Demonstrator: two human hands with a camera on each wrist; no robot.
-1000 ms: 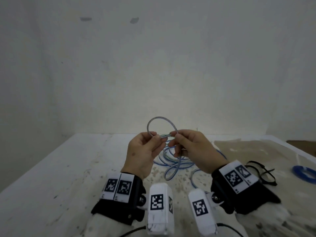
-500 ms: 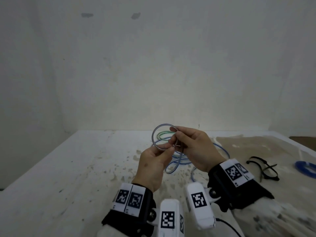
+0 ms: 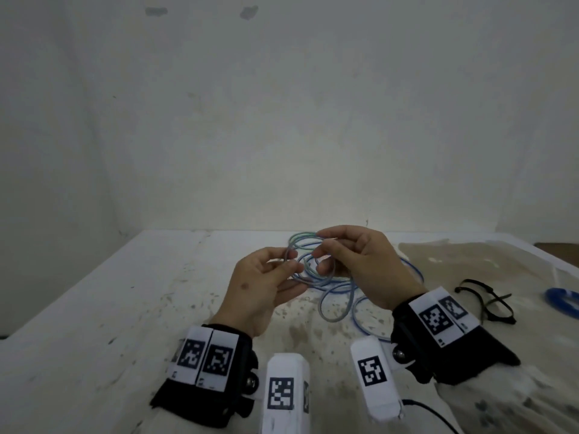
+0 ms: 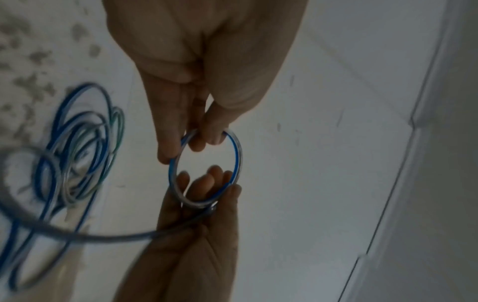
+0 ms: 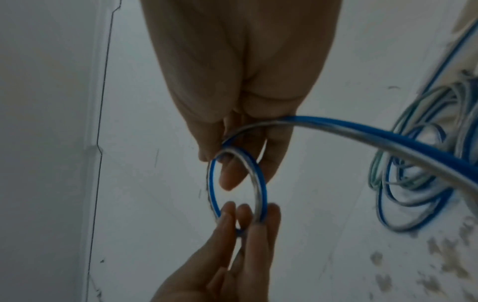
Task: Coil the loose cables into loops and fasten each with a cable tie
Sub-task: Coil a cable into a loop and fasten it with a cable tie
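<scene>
Stained white tabletop (image 3: 94, 308) carries my work: a small loop of blue cable (image 4: 207, 169) held above it, my left hand (image 3: 260, 289) pinching one side, my right hand (image 3: 363, 264) pinching the other; loose coils (image 3: 338, 286) lie beneath, black cable ties (image 3: 482, 296) rightward.

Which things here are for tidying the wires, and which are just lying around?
For the job:
- small loop of blue-and-clear cable, pinched by left hand and right hand
- loose blue and green cable pile
- black cable ties

Just lying about:
- blue ring at the right edge
- stained white table
</scene>
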